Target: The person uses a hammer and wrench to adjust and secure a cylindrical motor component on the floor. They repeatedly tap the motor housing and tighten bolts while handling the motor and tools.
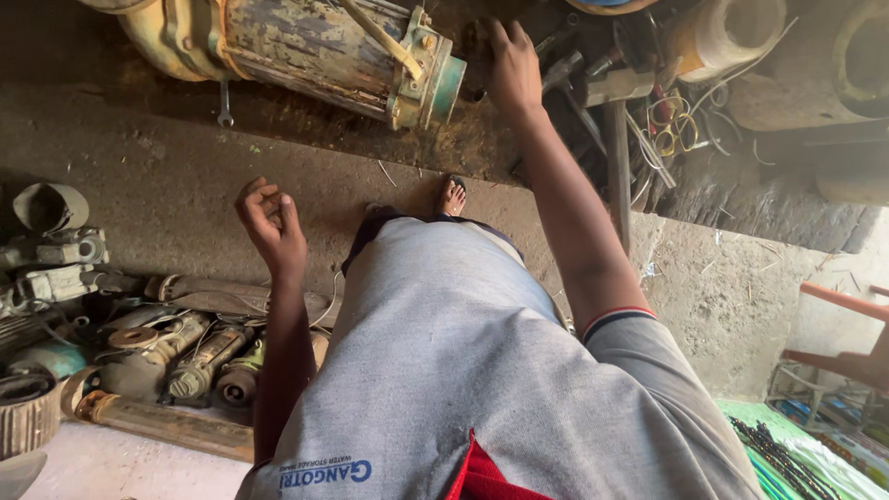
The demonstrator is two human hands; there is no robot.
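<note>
My right hand reached beside the rusty motor lying on the dirt floor, fingers spread, clamping nothing. My left hand hung curled and empty. The motor looked heavy, stiff cast metal, flaking paint; I'd have gripped its teal end flange.

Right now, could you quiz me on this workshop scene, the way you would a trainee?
1. True or false: the left hand holds a tool.
2. What does the right hand reach towards? A) the heap of tools beside the rusty motor B) the red chair C) the green mat
3. What small tool lies on the ground just below the motor's left part?

Key
1. False: it hangs loosely curled and empty.
2. A
3. A spanner.
</note>
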